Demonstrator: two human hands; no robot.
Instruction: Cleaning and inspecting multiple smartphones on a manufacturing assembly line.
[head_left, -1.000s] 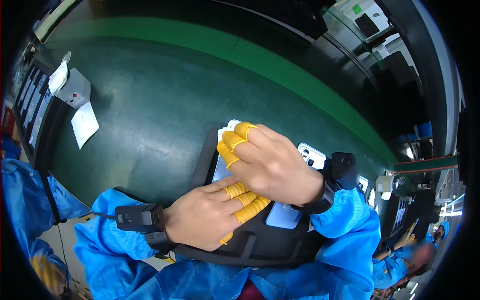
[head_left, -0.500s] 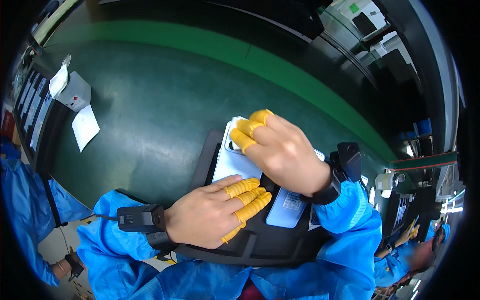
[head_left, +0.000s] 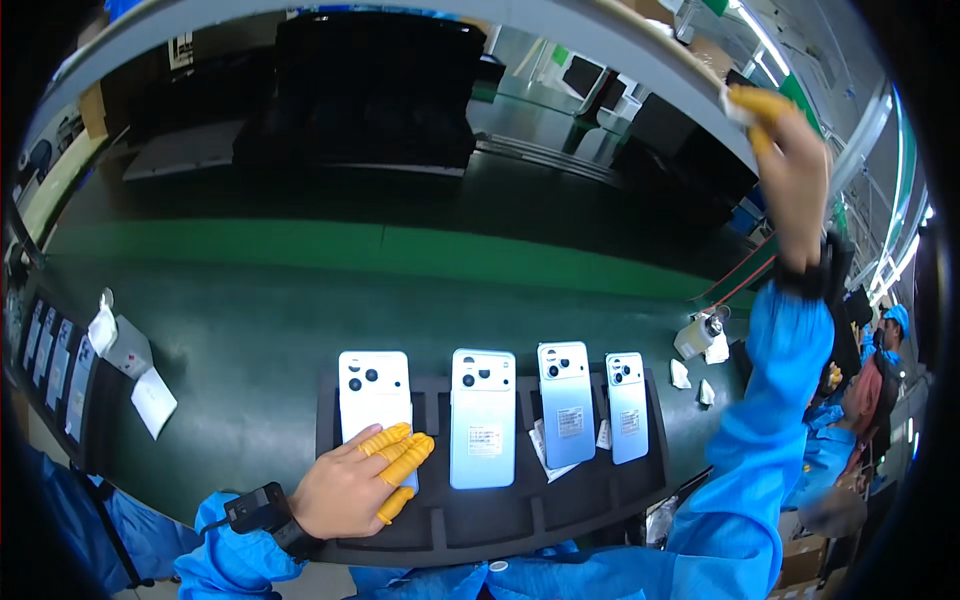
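Observation:
Four phones would be a full row, so several light-blue phones lie camera side up in a black foam tray. My left hand, in yellow finger cots, rests with stretched fingers across the lower part of the leftmost phone. To its right are a second phone, a third and a smaller-looking phone, each with a white label. High at the upper right, my right hand, blurred and in yellow finger cots, pinches a white wipe, apart from the phones.
A spouted bottle and crumpled white wipes stand right of the tray on the green bench. At left are a white box, a paper sheet and another phone tray. A shelf edge crosses above. Co-workers sit at right.
My right hand has lifted off the leftmost phone and swung up and right with the wipe. My left hand remains on that phone. The view has shifted, uncovering the other phones.

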